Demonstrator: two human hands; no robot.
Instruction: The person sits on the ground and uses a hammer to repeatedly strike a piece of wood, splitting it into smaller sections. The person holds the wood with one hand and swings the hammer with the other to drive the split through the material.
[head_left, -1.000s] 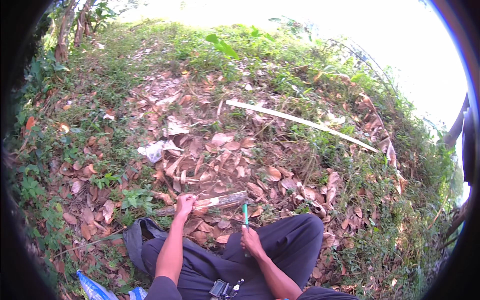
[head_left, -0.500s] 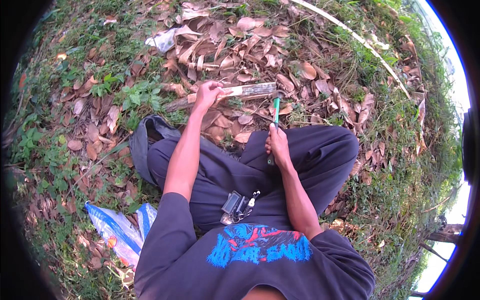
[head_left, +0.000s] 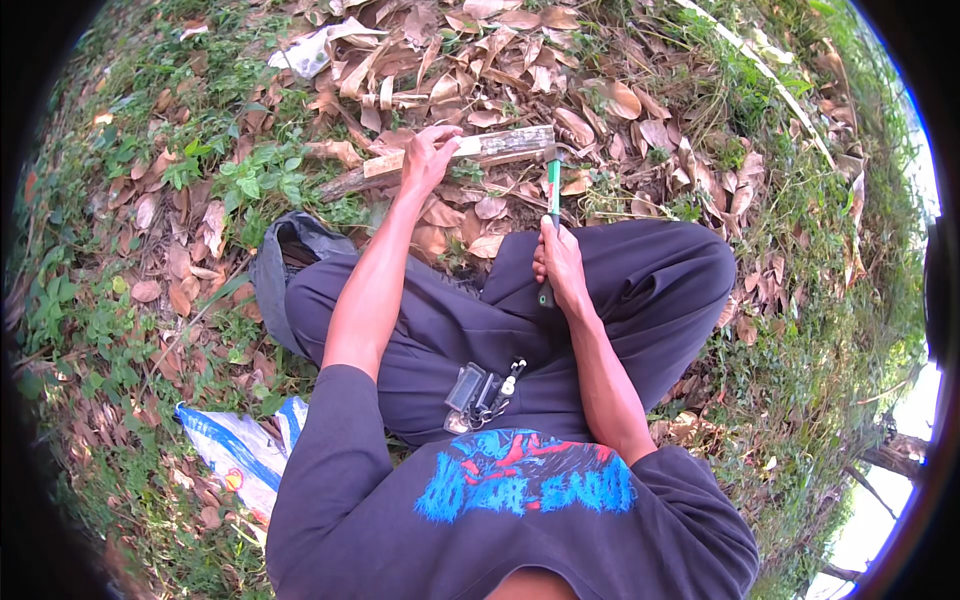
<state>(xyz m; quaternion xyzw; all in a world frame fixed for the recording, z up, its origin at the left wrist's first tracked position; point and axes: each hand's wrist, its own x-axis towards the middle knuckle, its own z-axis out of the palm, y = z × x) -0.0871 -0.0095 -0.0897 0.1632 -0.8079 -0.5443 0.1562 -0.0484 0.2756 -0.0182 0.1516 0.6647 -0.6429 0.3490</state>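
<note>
Two hands busy: left hand point(head_left: 428, 157) gripping wooden stick point(head_left: 470, 152) on far leaf litter, right hand point(head_left: 560, 262) clenched around green-handled hatchet point(head_left: 552, 190). Fingers near blade, likely risking a cut.

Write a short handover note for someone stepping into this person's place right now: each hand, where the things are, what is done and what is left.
Left hand: pressed down on the piece of wood, which lies across dry leaves in front of the crossed legs.
Right hand: closed on the green-handled tool, its head at the wood's right end.
Done: wood steadied, tool brought to it; any cut is too small to tell.
Left: working the wood with the tool, by the look of it.
Nearby: a white and blue bag by the left hip.
</note>
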